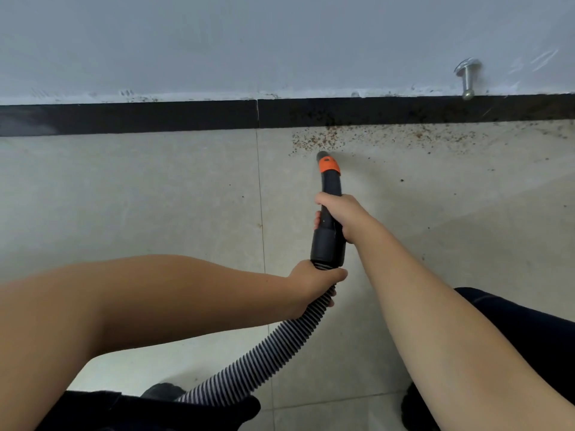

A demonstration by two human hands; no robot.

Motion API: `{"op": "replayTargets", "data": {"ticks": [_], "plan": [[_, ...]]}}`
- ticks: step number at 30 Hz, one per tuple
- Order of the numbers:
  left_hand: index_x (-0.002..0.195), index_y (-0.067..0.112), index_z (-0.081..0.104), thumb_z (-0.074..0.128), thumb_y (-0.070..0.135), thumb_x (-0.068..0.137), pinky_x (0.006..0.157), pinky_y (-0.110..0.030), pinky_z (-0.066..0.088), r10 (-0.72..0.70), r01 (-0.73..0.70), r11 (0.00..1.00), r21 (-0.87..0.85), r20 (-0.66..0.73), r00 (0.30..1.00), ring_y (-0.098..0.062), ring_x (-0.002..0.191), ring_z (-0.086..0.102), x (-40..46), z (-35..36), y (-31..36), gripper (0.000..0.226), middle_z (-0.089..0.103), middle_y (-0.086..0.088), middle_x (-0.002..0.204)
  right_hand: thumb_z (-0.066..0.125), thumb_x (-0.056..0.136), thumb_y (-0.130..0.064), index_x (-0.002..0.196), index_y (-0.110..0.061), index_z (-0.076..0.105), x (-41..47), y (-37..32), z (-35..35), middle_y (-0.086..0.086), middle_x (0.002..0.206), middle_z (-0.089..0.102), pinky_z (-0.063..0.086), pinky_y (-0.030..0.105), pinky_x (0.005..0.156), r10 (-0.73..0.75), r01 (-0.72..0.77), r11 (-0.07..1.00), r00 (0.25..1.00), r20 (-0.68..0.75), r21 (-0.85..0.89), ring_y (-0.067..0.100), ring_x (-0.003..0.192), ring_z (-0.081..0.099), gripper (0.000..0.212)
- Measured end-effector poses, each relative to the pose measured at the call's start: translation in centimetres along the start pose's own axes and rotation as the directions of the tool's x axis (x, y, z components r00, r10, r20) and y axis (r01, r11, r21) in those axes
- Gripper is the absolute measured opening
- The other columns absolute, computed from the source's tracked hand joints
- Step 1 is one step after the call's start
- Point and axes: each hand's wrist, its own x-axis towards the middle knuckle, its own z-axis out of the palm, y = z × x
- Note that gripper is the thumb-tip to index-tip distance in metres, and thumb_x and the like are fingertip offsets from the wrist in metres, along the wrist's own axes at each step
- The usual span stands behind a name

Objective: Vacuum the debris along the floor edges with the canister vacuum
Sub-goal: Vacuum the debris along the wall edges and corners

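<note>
The left hand (pixel 314 286) reaches in from the lower left, forearm nearly level, fingers wrapped around the ribbed hose (pixel 264 353) just below the black nozzle tube (pixel 330 213). Further right, the right hand (pixel 339 214) extends forward on an almost straight arm, gripping the tube mid-length. Its orange-collared tip (pixel 327 161) points at brown debris (pixel 367 136) strewn along the dark skirting (pixel 155 116).
</note>
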Motion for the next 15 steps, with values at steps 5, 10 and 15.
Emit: {"op": "replayTargets", "data": {"ticks": [5, 10, 15], "plan": [[0.096, 0.007, 0.056, 0.064, 0.019, 0.085, 0.046, -0.02, 0.048, 0.007, -0.015, 0.995, -0.098, -0.081, 0.997, -0.018, 0.051, 0.055, -0.4, -0.5, -0.2, 0.019, 0.055, -0.007, 0.069, 0.059, 0.084, -0.011, 0.094, -0.006, 0.048, -0.1, -1.1, 2.2, 0.007, 0.053, 0.059, 0.053, 0.03, 0.055, 0.03, -0.012, 0.992, 0.99, 0.14, -0.129, 0.019, 0.042, 0.056, 0.016], [0.095, 0.007, 0.054, 0.065, 0.017, 0.085, 0.047, -0.021, 0.049, -0.01, 0.004, 0.998, -0.069, -0.087, 0.996, -0.018, 0.051, 0.054, 0.1, -0.7, 1.2, 0.018, 0.055, -0.007, 0.069, 0.059, 0.085, -0.01, 0.093, -0.005, 0.049, 0.3, -1.8, 1.6, 0.007, 0.051, 0.056, 0.052, 0.026, 0.048, 0.027, -0.022, 0.999, 0.992, 0.124, -0.041, 0.018, 0.039, 0.054, 0.013], [0.106, 0.006, 0.054, 0.068, 0.021, 0.084, 0.048, -0.022, 0.047, -0.044, 0.043, 0.996, 0.076, 0.009, 0.999, -0.017, 0.053, 0.056, 1.0, 0.4, 2.4, 0.029, 0.056, -0.006, 0.072, 0.06, 0.085, -0.008, 0.092, -0.006, 0.048, 0.9, -0.8, -2.2, 0.007, 0.051, 0.055, 0.052, 0.029, 0.051, 0.027, -0.019, 0.985, 0.999, -0.044, 0.17, 0.019, 0.039, 0.053, 0.014]]}}
